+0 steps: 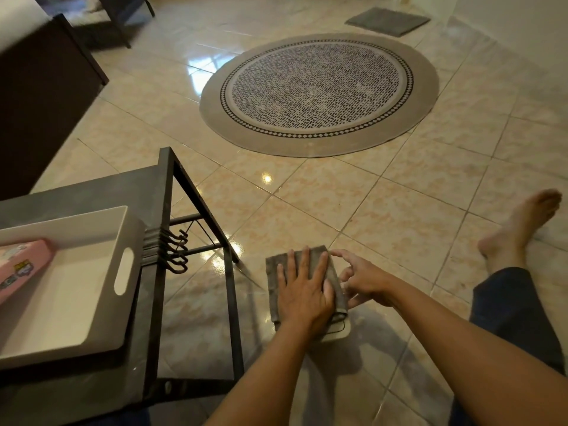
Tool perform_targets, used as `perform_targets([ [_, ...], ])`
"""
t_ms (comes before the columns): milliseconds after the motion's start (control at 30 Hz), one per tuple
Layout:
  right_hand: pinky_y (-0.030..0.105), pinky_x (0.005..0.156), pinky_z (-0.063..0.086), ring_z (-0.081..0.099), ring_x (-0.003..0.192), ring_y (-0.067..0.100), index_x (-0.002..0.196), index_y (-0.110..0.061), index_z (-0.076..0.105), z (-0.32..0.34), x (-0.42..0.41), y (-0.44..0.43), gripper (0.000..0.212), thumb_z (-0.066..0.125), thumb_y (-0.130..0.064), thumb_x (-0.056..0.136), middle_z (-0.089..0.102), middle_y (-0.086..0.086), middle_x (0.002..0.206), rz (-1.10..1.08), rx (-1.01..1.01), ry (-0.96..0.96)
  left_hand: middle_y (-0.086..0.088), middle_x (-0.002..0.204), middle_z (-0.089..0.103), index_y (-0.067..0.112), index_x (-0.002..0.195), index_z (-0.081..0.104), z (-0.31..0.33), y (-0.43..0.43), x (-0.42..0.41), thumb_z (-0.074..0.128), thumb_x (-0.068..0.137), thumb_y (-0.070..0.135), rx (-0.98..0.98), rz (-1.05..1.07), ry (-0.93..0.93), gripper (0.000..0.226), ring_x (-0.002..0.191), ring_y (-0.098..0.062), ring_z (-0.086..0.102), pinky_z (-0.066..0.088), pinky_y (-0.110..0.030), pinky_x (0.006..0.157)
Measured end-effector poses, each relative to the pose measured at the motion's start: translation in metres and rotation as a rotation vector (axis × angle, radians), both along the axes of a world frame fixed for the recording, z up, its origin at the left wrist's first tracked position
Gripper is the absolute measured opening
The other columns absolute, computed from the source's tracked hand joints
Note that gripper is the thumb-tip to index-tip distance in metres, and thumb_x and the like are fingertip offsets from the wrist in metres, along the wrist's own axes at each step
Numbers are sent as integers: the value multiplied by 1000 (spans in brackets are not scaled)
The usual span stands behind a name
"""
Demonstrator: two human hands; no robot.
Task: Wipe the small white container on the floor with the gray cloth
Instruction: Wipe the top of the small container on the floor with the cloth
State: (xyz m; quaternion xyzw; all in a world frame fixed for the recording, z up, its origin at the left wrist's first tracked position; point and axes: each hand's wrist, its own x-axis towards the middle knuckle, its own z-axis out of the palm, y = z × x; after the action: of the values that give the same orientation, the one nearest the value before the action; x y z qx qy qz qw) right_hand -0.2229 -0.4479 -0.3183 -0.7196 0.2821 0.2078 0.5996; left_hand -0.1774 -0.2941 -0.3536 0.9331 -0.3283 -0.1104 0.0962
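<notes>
Underneath, left hand (302,292) flattens gray cloth (275,273) over container (339,333).

Home living rm: glossy tiled floor (384,210), round patterned rug (318,93), gray mat (387,21), dark furniture (40,96).

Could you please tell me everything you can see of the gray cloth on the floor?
The gray cloth looks like soft, slightly fuzzy fabric, folded into a rough rectangle with dark stitched edges at its near right corner. It lies draped over the small white container on the glossy tiled floor, hiding all but the container's near corner. The left hand presses flat on top of it, fingers spread; the right hand touches its right edge, apparently steadying the container. It sits just right of the dark metal table.
</notes>
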Motion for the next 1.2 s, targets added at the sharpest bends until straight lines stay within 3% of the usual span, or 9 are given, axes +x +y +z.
perform_targets([
  [100, 58, 78, 60, 63, 74, 26, 147, -38, 31, 1, -1, 1, 85, 49, 18, 87, 54, 15, 92, -10, 14, 9, -3, 160, -23, 43, 149, -15, -2, 11, -8, 17, 98, 54, -6, 97, 24, 61, 142, -26, -30, -11, -52, 117],
  [267, 56, 77, 61, 66, 81, 29, 148, -40, 29, 1, 1, 0, 89, 48, 19, 85, 59, 18, 96, 9, 28, 15, 3, 158, -22, 43, 151, -7, 7, -1, -5, 22, 98, 54, -13, -3, 21, 61, 145, -28, -21, -12, -50, 115],
  [400, 58, 77, 60, 64, 74, 25, 148, -40, 31, 0, -3, 1, 85, 54, 15, 87, 57, 14, 93, -7, 11, -2, -3, 161, -22, 38, 149, -18, -1, 23, 0, 17, 95, 62, -1, 125, 13, 69, 143, -29, -27, -9, -53, 117],
  [567, 58, 77, 60, 67, 80, 30, 148, -37, 30, 4, 0, 2, 85, 48, 18, 85, 61, 22, 97, 9, 11, 2, 0, 157, -28, 37, 150, -17, 4, 5, -12, 17, 98, 56, 10, -9, 13, 64, 143, -27, -28, -14, -51, 116],
  [733, 47, 70, 62, 64, 68, 21, 150, -37, 28, 4, -3, 5, 85, 51, 16, 88, 57, 14, 90, -16, -8, -4, -1, 159, -26, 36, 149, -19, 3, 17, -6, 16, 98, 55, -4, 121, 33, 64, 142, -27, -30, -13, -51, 116],
  [867, 53, 75, 60, 66, 76, 26, 149, -36, 30, 4, -1, 3, 84, 47, 18, 87, 61, 15, 90, -12, 10, -7, 0, 157, -27, 37, 149, -17, 4, -1, -15, 15, 100, 51, 12, -14, 21, 61, 143, -27, -28, -12, -53, 117],
  [1033, 48, 69, 64, 65, 68, 21, 149, -36, 30, 3, -1, 5, 82, 52, 15, 89, 58, 13, 89, -21, -8, -11, 1, 161, -15, 38, 152, -5, -5, 19, 2, 19, 99, 55, -73, 73, 10, 60, 145, -24, -22, -3, -54, 119],
  [1200, 54, 75, 62, 64, 74, 26, 148, -35, 31, 1, 0, 3, 86, 45, 20, 84, 58, 15, 89, -8, -2, -10, 5, 161, -11, 37, 152, -1, -5, 6, -13, 22, 98, 52, -72, -73, -12, 61, 145, -20, -23, -5, -57, 117],
])
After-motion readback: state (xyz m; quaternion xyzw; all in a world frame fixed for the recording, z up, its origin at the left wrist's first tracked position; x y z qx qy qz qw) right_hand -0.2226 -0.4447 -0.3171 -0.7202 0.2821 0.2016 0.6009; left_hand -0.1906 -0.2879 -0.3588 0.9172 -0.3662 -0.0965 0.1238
